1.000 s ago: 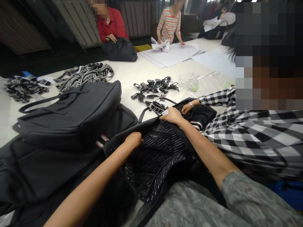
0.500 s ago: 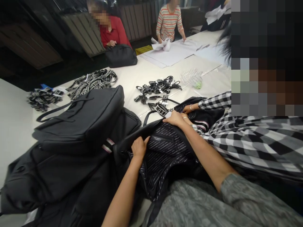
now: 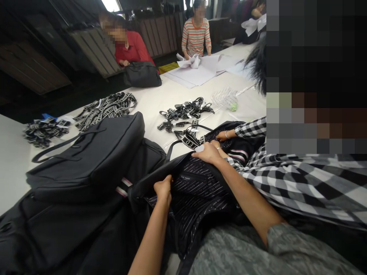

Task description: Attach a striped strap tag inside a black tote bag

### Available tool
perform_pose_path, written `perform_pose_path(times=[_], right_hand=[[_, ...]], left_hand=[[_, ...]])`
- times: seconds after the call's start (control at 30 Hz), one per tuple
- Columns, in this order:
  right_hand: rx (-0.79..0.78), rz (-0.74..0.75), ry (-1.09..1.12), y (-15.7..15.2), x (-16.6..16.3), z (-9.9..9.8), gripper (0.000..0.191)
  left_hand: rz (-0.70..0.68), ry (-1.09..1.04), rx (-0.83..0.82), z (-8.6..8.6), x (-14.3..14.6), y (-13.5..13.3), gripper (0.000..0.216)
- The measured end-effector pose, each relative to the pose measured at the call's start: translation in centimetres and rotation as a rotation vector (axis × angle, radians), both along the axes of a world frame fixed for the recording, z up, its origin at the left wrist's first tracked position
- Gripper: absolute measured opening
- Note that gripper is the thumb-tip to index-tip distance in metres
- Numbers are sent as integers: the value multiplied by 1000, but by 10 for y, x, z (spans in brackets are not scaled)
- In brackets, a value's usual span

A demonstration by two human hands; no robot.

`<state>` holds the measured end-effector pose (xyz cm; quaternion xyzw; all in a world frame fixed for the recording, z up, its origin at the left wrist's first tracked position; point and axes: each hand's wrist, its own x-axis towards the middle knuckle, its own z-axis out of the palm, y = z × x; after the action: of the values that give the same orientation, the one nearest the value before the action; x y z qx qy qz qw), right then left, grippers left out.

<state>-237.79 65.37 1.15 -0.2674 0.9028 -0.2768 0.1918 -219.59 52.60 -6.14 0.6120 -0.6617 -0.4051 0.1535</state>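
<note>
An open black bag (image 3: 149, 183) with a striped, lettered lining (image 3: 197, 191) lies in front of me. My left hand (image 3: 163, 189) is closed on the near rim of its opening. My right hand (image 3: 208, 152) grips the far rim, fingers curled over the edge, next to a lettered black-and-white strap (image 3: 189, 140). A co-worker in a checked shirt (image 3: 301, 179) leans in from the right, one hand (image 3: 223, 135) on another black bag (image 3: 243, 141) just beyond my right hand.
Stacked black bags (image 3: 86, 156) fill the left side of the white table (image 3: 160, 95). Piles of lettered straps (image 3: 183, 112) and more straps (image 3: 107, 107) lie further back. Two seated people work at the far edge, with a black bag (image 3: 142, 74) and white paper sheets (image 3: 197, 70).
My left hand has shifted along the bag's near rim and closed on it. The view tilted up slightly; my right hand stays on the far rim.
</note>
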Motion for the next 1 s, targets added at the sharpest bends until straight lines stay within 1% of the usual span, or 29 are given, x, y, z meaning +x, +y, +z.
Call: perform_pose_path(times=[0.07,0.13,0.23,0.3,0.37,0.43,0.5,0.57,0.6,0.63,0.7,0.77,0.83,0.9,0.93,1.0], right_hand=[[-24,-11,24,2,2,0,37],[-31,-19,60,4,7,4,37],[-20,-14,88,6,20,16,38],[-17,9,97,8,31,25,40],[-25,43,113,10,40,34,39],[-32,73,136,13,48,41,37],[-36,79,136,17,52,44,36],[-53,74,92,22,54,44,36],[-69,74,57,25,55,44,36],[-91,79,20,28,55,43,36],[-142,82,-56,31,55,42,36],[-192,52,-126,33,54,41,37],[-246,29,-207,32,54,40,37],[-302,45,-307,31,54,39,36],[-328,50,-353,31,54,38,36],[-366,52,-437,32,53,37,37]], left_hand=[[21,88,45,4,4,0,19],[18,141,50,10,7,1,21],[-60,157,-5,21,8,15,17],[-202,153,-59,25,4,37,9],[-401,168,-101,27,-2,67,2],[-563,194,-128,26,-6,93,5],[-684,188,-140,23,-3,107,6],[-823,183,-181,18,4,104,5],[-886,196,-245,16,10,98,8],[-934,209,-347,13,16,91,13],[-991,204,-648,7,28,77,22],[-1027,108,-975,2,38,68,27],[-1050,-2,-1213,-2,45,64,33],[-1032,-71,-1338,-4,46,63,39],[-1029,-104,-1354,-5,46,63,41],[-1063,-186,-1302,-8,44,61,44]])
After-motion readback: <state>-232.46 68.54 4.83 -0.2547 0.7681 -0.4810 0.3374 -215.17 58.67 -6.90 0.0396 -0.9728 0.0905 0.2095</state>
